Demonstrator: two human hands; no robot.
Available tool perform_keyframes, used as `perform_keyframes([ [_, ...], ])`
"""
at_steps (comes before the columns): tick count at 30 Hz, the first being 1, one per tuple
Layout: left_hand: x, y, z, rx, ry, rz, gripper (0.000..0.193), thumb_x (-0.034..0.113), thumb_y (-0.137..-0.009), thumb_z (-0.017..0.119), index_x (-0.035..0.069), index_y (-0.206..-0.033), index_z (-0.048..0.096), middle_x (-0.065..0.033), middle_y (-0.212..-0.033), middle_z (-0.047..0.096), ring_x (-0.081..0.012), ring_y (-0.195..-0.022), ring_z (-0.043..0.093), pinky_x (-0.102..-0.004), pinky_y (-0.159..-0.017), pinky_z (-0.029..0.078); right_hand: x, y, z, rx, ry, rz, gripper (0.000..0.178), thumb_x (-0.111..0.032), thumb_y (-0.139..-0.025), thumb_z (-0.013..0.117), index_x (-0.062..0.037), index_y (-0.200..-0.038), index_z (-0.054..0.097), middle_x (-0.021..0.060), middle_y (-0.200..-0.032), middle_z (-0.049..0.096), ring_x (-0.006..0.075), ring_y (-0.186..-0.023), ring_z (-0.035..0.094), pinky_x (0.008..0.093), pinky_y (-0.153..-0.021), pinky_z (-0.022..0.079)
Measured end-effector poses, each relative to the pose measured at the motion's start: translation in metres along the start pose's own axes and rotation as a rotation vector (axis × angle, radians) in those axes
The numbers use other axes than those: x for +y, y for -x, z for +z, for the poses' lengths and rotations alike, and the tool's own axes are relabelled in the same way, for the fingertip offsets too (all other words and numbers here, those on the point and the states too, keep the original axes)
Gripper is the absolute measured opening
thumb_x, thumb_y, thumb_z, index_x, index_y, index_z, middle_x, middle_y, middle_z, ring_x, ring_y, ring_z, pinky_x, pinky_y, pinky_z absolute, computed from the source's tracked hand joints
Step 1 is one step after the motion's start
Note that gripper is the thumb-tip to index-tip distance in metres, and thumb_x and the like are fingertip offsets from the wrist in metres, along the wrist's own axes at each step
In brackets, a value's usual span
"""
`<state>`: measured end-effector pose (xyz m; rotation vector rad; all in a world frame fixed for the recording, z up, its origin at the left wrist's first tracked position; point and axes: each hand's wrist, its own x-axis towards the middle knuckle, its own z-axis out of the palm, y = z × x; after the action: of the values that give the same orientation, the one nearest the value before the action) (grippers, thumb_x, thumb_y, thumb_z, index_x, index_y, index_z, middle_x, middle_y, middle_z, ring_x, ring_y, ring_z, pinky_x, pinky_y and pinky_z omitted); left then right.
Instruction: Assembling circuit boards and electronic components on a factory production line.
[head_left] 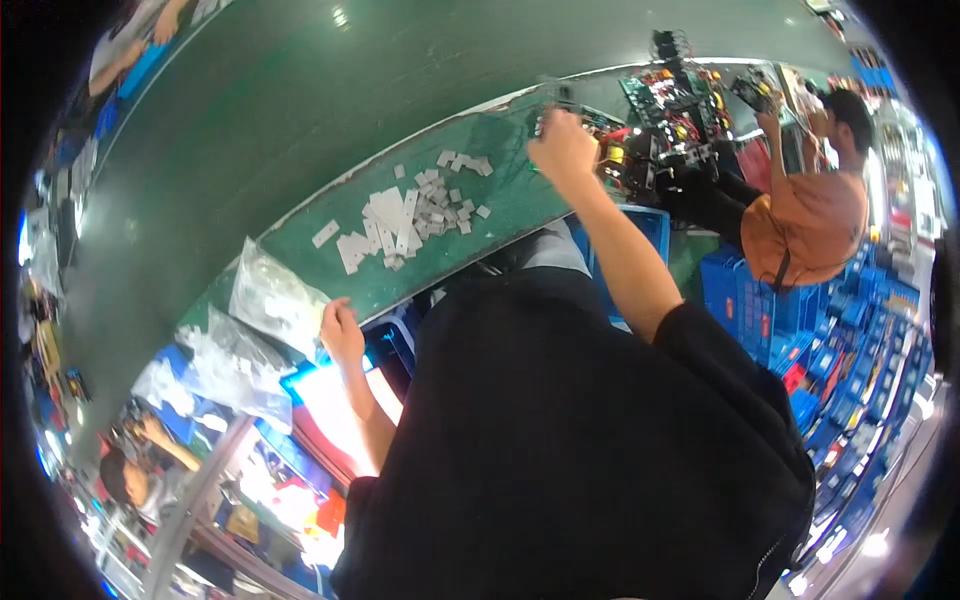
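Note:
My right hand [565, 150] reaches over the far right part of the green bench [300, 232], fingers curled, beside a group of circuit board assemblies [615, 150]. Something small and dark shows at its fingertips, too blurred to name. My left hand [343, 335] is at the bench's near left edge, fingers loosely apart and nothing seen in them. Next to it lies a clear plastic bag [270, 300] with pale contents; whether the fingers touch it I cannot tell. Between the hands a pile of flat whitish pieces [390, 220], some long and some small and square, is spread on the bench.
More plastic bags [235, 365] lie at the bench's left end. Blue bins [645, 235] stand below the bench and at right. A co-worker in an orange top [810, 225] sits at right, hands on a circuit board assembly. Another person [130, 475] works at lower left.

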<state>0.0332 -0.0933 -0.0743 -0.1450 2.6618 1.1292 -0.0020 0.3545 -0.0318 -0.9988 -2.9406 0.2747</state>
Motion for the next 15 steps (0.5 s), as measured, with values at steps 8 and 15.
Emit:
perform_keyframes([
  [8,0.018,-0.028,0.004,-0.133,0.055,0.049,0.026,0.013,-0.091,0.048,-0.001,-0.105,0.065,-0.0096,-0.081,0.066,-0.0156,-0.073,0.061,-0.0285,-0.069,0.049,-0.063,0.033,0.027,0.009,-0.184,-0.338,0.03,-0.024,-0.077,0.068,-0.0032,-0.098,0.061,0.017,-0.096,0.063,0.0355,-0.095,0.06,0.0457,-0.082,0.05],
  [15,0.062,-0.074,0.072,-0.36,0.053,0.148,0.031,0.024,-0.092,0.057,-0.004,-0.102,0.064,-0.0126,-0.086,0.069,-0.0209,-0.08,0.065,-0.0322,-0.073,0.05,0.085,0.066,-0.003,0.266,-0.469,0.091,0.038,-0.022,-0.076,0.069,-0.0001,-0.106,0.061,0.0216,-0.094,0.062,0.0402,-0.091,0.059,0.0466,-0.082,0.047],
])
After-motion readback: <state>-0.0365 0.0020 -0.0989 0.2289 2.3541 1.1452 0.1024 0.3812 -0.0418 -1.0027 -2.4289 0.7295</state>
